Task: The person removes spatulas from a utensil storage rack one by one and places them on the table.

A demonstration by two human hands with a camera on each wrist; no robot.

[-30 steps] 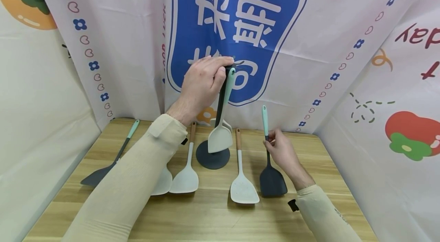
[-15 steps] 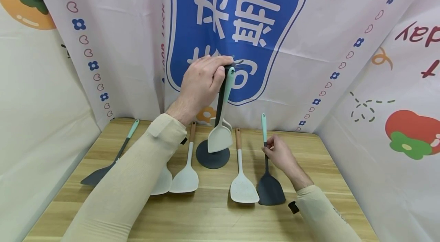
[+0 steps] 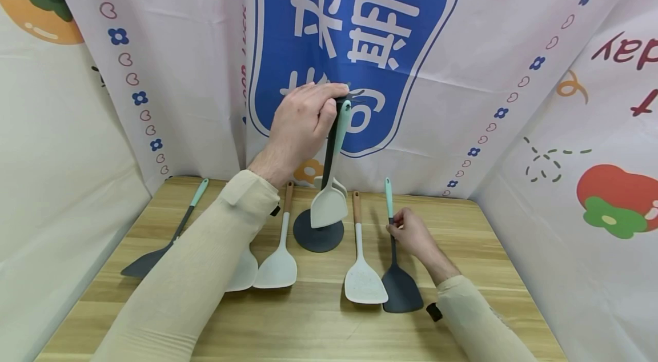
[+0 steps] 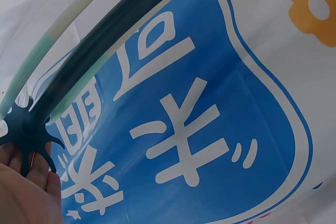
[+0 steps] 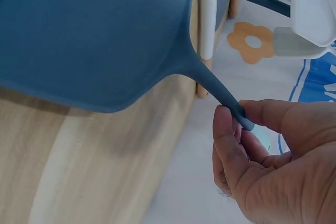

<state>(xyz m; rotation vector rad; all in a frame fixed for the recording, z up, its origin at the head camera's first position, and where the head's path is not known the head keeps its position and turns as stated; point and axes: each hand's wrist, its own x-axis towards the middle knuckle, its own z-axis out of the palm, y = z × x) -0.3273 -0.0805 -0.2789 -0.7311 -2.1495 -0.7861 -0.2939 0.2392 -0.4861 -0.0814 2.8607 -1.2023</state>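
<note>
A dark utensil stand with a round base rises at the back middle of the wooden table. My left hand grips its top, where a spiked hanger shows in the left wrist view. A pale turner with a mint handle hangs from it. My right hand pinches the thin shaft of a dark blue turner, its blade low over the table and its mint handle end pointing up and away.
On the table lie a white turner with a wooden handle, another white turner left of the stand, and a dark turner with a mint handle at far left. Printed cloth walls enclose three sides.
My right hand has drawn the dark blue turner down and toward me, slightly left, its handle end sinking. The left hand and stand have stayed still.
</note>
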